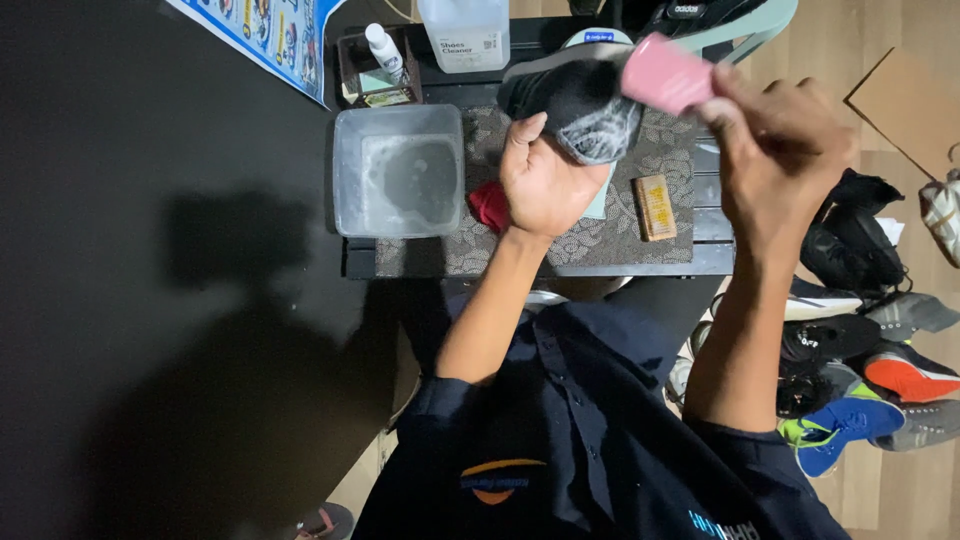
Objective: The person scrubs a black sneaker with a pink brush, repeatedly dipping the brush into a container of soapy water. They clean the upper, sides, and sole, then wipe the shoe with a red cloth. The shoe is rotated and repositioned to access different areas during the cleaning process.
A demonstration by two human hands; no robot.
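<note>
My left hand (543, 180) grips a dark grey shoe (580, 105) from below, holding it above a small black table (710, 240). White foam covers the shoe's near end. My right hand (780, 150) holds a pink brush (665, 75) against the shoe's upper right side. Both forearms reach up from my dark blue shirt at the bottom of the view.
A clear tub of foamy water (398, 170) stands left on a patterned mat (600, 240). A red cloth (490, 205) and a wooden brush (655, 207) lie on the mat. A cleaner jug (465, 35) and small bottle (383, 50) stand behind. Several shoes (870, 370) crowd the floor right.
</note>
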